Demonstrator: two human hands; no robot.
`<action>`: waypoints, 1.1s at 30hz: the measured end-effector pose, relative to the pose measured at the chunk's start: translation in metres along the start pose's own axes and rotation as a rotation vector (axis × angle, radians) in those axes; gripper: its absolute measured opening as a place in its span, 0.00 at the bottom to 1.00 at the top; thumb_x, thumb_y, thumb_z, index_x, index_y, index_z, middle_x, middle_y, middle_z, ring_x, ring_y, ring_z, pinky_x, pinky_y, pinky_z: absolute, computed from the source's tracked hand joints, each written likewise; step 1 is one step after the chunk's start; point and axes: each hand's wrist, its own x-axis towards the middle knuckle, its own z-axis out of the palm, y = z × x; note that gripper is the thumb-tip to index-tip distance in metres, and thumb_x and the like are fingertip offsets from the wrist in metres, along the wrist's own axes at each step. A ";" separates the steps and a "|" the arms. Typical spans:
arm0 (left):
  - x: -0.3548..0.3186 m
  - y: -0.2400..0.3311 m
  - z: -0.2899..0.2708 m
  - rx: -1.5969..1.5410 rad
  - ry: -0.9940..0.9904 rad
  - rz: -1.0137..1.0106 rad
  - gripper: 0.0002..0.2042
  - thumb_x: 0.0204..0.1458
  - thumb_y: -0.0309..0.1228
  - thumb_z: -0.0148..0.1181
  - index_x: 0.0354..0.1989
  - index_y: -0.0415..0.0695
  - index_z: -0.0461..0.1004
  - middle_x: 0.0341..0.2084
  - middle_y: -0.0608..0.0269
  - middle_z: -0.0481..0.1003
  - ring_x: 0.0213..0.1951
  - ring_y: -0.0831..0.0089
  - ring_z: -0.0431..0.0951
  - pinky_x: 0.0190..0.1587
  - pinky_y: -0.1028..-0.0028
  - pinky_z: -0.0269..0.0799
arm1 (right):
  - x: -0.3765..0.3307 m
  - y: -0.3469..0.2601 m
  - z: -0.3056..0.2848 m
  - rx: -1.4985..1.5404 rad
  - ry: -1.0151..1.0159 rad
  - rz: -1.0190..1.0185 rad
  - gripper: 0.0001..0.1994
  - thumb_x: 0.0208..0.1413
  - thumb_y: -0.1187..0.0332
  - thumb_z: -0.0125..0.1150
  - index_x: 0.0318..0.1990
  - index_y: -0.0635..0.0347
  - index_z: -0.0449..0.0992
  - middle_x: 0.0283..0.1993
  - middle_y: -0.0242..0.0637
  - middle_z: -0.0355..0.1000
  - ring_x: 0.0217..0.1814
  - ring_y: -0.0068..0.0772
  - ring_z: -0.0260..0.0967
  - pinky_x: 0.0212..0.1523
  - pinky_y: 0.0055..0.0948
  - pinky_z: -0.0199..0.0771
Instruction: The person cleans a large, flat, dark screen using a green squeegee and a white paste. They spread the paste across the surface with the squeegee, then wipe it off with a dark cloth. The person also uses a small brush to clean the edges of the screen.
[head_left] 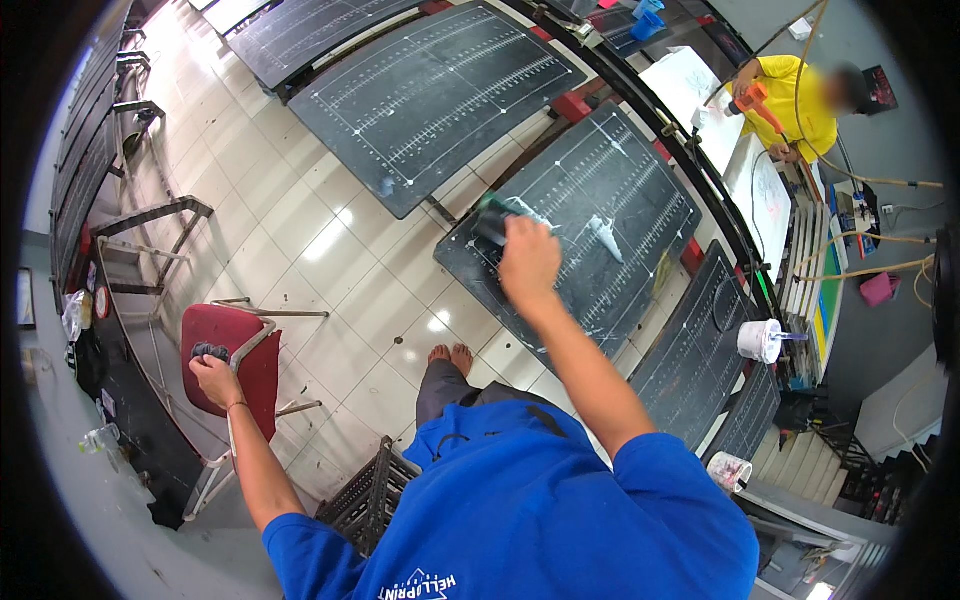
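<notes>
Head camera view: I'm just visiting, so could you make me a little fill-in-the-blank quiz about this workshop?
1. The left hand holds a crumpled dark thing, and the chair behind it in the picture is coloured ____.
2. The right hand grips a blurred dark object at a dark board whose printed markings are coloured ____.
3. The co-worker's shirt is ____.
4. The co-worker's handheld tool is ____.

Missing words: red; white; yellow; orange.

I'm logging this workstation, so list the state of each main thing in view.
Left hand: closed around dark wad
Dark wad: held, crumpled
Right hand: closed around dark tool
Dark tool: held, blurred
Black board: bearing white patches
White bucket: handle protruding
Orange tool: held by co-worker
</notes>
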 end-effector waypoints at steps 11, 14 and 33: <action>-0.006 0.021 -0.002 -0.024 -0.034 -0.030 0.14 0.61 0.39 0.46 0.47 0.43 0.69 0.41 0.45 0.78 0.43 0.43 0.77 0.44 0.49 0.70 | -0.033 -0.007 -0.029 0.163 -0.053 -0.046 0.18 0.48 0.75 0.55 0.49 0.56 0.75 0.51 0.32 0.72 0.53 0.37 0.66 0.49 0.39 0.63; -0.006 0.020 -0.002 -0.011 -0.036 -0.038 0.14 0.61 0.39 0.46 0.46 0.43 0.69 0.41 0.45 0.78 0.43 0.43 0.77 0.44 0.49 0.70 | -0.055 -0.025 -0.007 0.159 0.004 -0.082 0.19 0.51 0.73 0.53 0.52 0.58 0.74 0.50 0.31 0.72 0.52 0.34 0.66 0.49 0.38 0.64; -0.002 0.026 -0.002 0.014 -0.047 -0.020 0.15 0.61 0.38 0.45 0.48 0.40 0.68 0.42 0.40 0.77 0.43 0.40 0.77 0.44 0.48 0.69 | 0.009 0.038 0.019 0.126 0.097 0.096 0.16 0.49 0.77 0.54 0.48 0.59 0.74 0.46 0.39 0.71 0.50 0.46 0.71 0.45 0.44 0.74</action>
